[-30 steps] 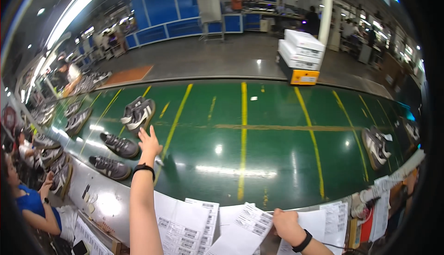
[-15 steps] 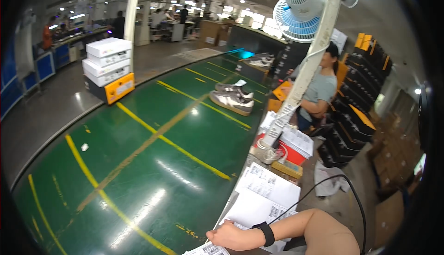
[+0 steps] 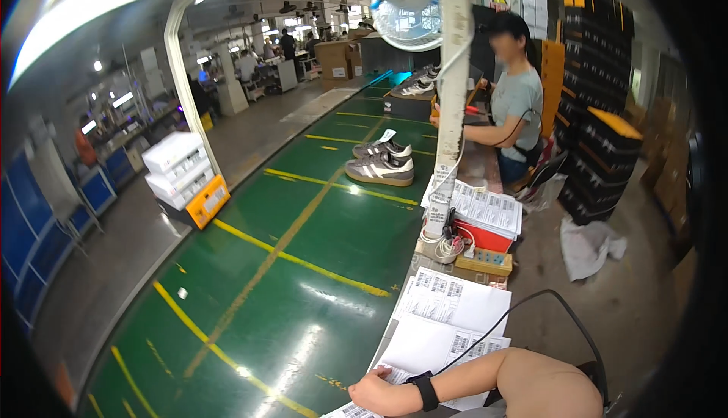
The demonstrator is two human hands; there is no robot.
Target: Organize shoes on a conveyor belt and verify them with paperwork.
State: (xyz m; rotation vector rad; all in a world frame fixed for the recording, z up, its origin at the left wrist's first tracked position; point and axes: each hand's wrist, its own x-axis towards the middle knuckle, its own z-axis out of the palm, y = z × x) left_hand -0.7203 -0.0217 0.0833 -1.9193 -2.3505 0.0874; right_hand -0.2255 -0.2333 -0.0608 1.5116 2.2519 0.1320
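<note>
My right hand (image 3: pixel 373 392) is at the lower edge, over white label sheets (image 3: pixel 444 332) printed with barcodes. Its fingers are curled in, and what they hold, if anything, is hidden. A black band (image 3: pixel 426 393) circles that wrist, with a thin black cable (image 3: pixel 557 292) looping up beside the forearm. Another label sheet (image 3: pixel 353 412) shows just below the hand. My left hand is out of the picture. Farther up the green conveyor belt (image 3: pixel 303 236) stands a pair of grey sneakers (image 3: pixel 381 168) with white stripes and a paper tag.
A white post (image 3: pixel 450 107) carrying a fan (image 3: pixel 406 9) rises from the ledge, near a power strip (image 3: pixel 485 262) and a red box of papers (image 3: pixel 485 234). Beyond it a co-worker (image 3: pixel 516 88) stands beside stacked black shoeboxes (image 3: pixel 599 54). White shoeboxes (image 3: pixel 178 162) are piled at left.
The view has tilted and shifted, so the post appears more upright and further left. The co-worker's arm now reaches toward the belt. My right hand stays by the label sheets.
</note>
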